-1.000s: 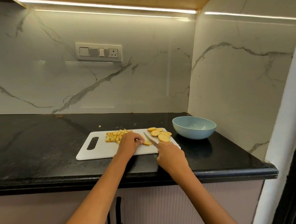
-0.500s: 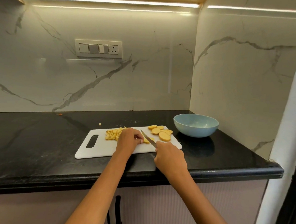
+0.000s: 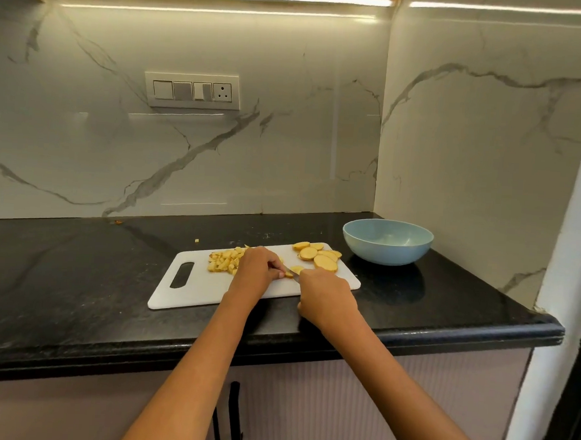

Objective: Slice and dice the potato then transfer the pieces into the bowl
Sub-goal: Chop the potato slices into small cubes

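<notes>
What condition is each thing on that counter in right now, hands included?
Diced potato: piled on the board.
Potato slices: whole, uncut.
Slice being cut: under the knife.
Bowl: upright, empty.
Cutting board: flat.
Left hand: steadying the slice.
Right hand: gripping the knife.

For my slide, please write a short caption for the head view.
Left hand steadies a potato slice while right hand cuts with a knife; bowl waits.

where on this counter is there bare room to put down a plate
The black counter left of the cutting board is bare. The strip between board and bowl is narrow. On the board, both hands crowd the potato.
</notes>
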`<state>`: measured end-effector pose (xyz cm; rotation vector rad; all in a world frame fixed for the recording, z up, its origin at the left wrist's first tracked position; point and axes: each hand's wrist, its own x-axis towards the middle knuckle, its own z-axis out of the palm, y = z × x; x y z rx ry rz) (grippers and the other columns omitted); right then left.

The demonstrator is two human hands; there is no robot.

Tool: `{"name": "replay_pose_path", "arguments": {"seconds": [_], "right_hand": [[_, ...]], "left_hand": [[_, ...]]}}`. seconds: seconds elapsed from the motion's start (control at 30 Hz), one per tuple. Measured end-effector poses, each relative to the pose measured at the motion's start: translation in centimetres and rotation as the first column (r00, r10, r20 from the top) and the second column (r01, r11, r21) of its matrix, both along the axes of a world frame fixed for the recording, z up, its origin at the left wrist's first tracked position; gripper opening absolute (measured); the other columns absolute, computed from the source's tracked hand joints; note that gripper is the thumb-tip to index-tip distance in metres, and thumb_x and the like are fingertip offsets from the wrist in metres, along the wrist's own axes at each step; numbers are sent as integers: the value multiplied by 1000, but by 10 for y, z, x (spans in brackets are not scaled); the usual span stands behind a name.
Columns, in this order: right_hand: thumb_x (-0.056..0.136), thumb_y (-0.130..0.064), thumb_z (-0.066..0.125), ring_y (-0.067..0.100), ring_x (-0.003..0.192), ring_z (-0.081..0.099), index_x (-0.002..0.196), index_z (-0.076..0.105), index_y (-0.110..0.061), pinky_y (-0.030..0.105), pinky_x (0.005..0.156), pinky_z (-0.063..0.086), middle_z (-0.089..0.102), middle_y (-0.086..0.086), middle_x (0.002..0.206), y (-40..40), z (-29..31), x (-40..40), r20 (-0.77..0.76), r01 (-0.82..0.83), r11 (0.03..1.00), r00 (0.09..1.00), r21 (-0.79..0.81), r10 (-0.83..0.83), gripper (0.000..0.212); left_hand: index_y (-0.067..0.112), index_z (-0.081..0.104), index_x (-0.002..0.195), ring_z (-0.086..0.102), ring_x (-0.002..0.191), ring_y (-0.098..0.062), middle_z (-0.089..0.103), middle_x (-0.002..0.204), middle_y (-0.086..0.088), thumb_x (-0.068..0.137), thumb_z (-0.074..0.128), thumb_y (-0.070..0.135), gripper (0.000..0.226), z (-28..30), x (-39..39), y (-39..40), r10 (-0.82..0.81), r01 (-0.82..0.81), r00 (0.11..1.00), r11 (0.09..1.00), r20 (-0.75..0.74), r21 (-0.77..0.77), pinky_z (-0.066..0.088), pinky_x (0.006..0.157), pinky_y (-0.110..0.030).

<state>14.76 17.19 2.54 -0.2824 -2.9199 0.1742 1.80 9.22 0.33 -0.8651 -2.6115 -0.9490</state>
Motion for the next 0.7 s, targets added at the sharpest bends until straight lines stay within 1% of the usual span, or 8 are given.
{"name": "replay_pose_path", "arguments": {"seconds": [0.1, 0.2, 0.27, 0.4, 0.5, 0.57, 0.63, 0.7], "right_hand": [[96, -15, 49, 22, 104, 58, 123, 51, -9, 29, 84, 45, 57, 10, 119, 0, -4, 7, -6, -15, 999, 1000, 41, 15, 27], [97, -15, 47, 21, 102, 59, 123, 50, -10, 29, 84, 46, 57, 9, 118, 2, -12, 15, -48, -27, 998, 998, 63, 30, 27], [97, -15, 48, 21, 101, 59, 123, 50, -10, 29, 82, 46, 58, 9, 116, 5, -11, 13, -61, -24, 998, 998, 56, 27, 26], [94, -19, 50, 20, 95, 59, 116, 53, -13, 27, 75, 44, 59, 7, 110, 13, -14, 8, -79, 5, 999, 997, -46, -9, 23], [95, -19, 49, 16, 83, 60, 113, 53, -14, 24, 67, 43, 62, 5, 99, 20, -19, 12, -183, 40, 990, 981, -134, -64, 19], [95, -19, 48, 14, 81, 60, 119, 51, -14, 22, 66, 43, 63, 4, 98, 20, -20, 14, -223, 59, 988, 971, -140, -90, 24], [96, -19, 48, 13, 81, 59, 121, 49, -13, 22, 65, 42, 63, 5, 99, 20, -19, 11, -233, 78, 988, 966, -132, -107, 26], [96, -19, 46, 15, 83, 60, 118, 50, -12, 22, 65, 41, 63, 6, 99, 21, -18, 8, -226, 101, 987, 966, -129, -129, 23]], "left_hand": [[3, 73, 96, 61, 93, -23, 70, 100, -13, 81, 69, 9, 16, -2, -1, 2, 9, -9, 1000, 1000, -1, 1, 40, 74, -20], [3, 73, 95, 56, 83, -15, 70, 98, -13, 82, 69, 9, 15, -4, -4, 2, 0, 0, 1000, 1000, -17, 2, 38, 68, -18], [4, 73, 96, 57, 85, -16, 70, 99, -12, 82, 68, 9, 15, -3, -5, 2, -2, 2, 1000, 1000, -16, 4, 39, 72, -19], [5, 74, 91, 58, 83, -14, 71, 95, -11, 81, 68, 6, 11, -8, -3, 0, -14, 16, 999, 998, -36, 68, 40, 75, -18], [3, 73, 90, 62, 86, -18, 71, 94, -13, 81, 68, 4, 10, -8, -2, 0, -14, 17, 999, 997, -42, 71, 41, 78, -19], [3, 73, 90, 61, 89, -20, 70, 97, -13, 81, 69, 4, 11, -7, -1, 1, -5, 7, 999, 997, -31, 71, 41, 80, -20], [5, 70, 92, 56, 87, -15, 68, 102, -11, 81, 67, 2, 12, -5, 0, 1, -7, 9, 999, 998, -34, 61, 40, 78, -19], [11, 65, 101, 51, 94, -11, 62, 114, -7, 84, 61, -3, 22, -1, 1, 2, -60, 59, 998, 998, -13, -23, 37, 79, -18]]}}
